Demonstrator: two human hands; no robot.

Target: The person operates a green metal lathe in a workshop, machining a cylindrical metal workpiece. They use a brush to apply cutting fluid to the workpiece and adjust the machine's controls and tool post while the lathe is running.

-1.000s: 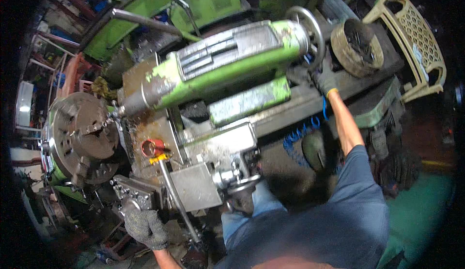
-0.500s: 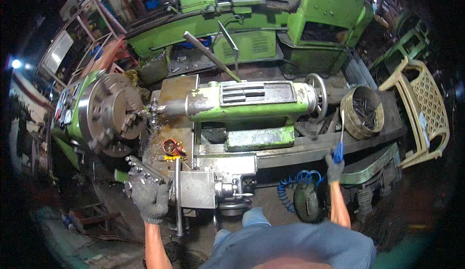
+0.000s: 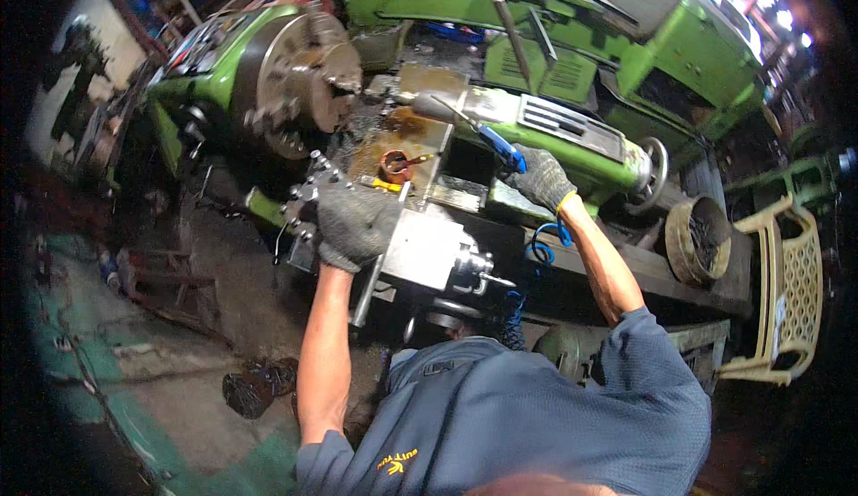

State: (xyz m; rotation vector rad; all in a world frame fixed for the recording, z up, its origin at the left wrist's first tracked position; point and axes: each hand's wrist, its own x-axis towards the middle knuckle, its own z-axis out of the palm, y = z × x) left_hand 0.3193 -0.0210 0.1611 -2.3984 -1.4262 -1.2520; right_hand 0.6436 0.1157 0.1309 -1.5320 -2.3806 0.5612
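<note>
My gloved right hand (image 3: 543, 179) is wrapped round the handle of a blue air blow gun (image 3: 500, 146). Its thin metal nozzle points up and left over the lathe, toward the chuck (image 3: 313, 80). From the gun hangs a coiled blue hose (image 3: 541, 248). My left hand (image 3: 359, 226), also gloved, lies flat over the lathe's tool post (image 3: 308, 199), whose bolts show beside it; part of the fingers is hard to make out. Just beyond that hand stand an orange-red pot (image 3: 393, 167) with a brush-like handle in it and a small yellow object (image 3: 381, 184).
The green tailstock (image 3: 581, 138) with its handwheel (image 3: 659, 174) lies right of centre. A round tub (image 3: 677, 255) of metal pieces sits on the right end of the bed. Beyond are a beige plastic chair (image 3: 795, 290) and another green machine (image 3: 679, 67).
My right hand has brought the blow gun from beside the tub up and left, over the lathe. My left hand stays on the tool post. The view has shifted and tilted.
</note>
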